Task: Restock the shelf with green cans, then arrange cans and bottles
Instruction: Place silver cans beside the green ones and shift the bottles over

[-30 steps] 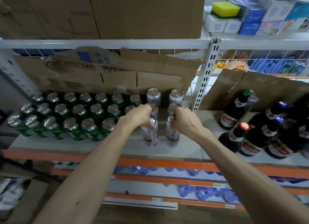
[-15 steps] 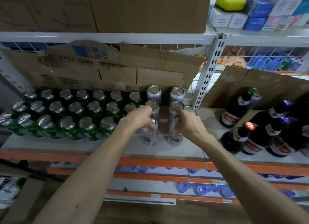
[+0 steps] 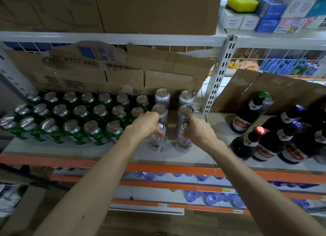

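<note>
Several green cans stand in three rows on the left part of the shelf. To their right, tall white cans stand in two short columns. My left hand grips the top of the front white can of the left column. My right hand grips the top of the front white can of the right column. Both cans stand upright on the shelf board. Dark beer bottles stand on the right part.
Torn cardboard sheets line the back of the shelf. A white perforated upright divides the cans from the bottles. Big cartons sit on the shelf above. Water bottles fill the lower shelves behind orange rails.
Both hands have kept their hold on the two front white cans. The cans and hands have shifted slightly deeper toward the cans behind them.
</note>
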